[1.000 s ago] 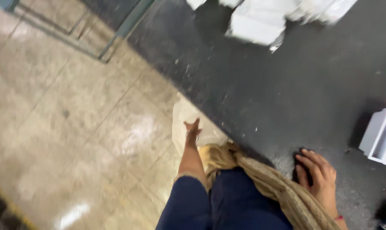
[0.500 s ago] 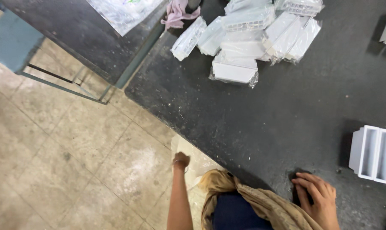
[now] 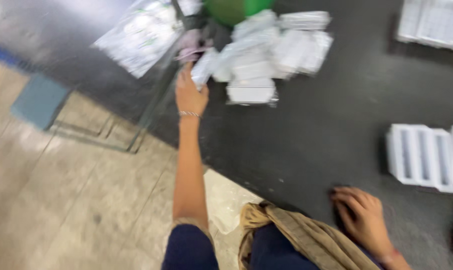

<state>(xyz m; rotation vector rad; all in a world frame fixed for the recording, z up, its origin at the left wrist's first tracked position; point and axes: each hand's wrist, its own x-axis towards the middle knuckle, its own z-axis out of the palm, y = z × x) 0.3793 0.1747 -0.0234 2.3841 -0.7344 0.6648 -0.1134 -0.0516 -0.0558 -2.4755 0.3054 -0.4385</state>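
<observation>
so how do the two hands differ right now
The left hand is stretched far out on a straight arm, reaching a white packet at the edge of the pile of white packets; the right hand stays close to the body, fingers curled, pressed on the dark table. The left wrist wears a thin bracelet; the right shows a reddish band. Both are bare.

The left hand (image 3: 190, 92) reached the near-left edge of a heap of wrapped packs (image 3: 266, 52) on the table (image 3: 311, 145); the right hand (image 3: 364, 217) rested flat near a tray (image 3: 421, 156).
</observation>
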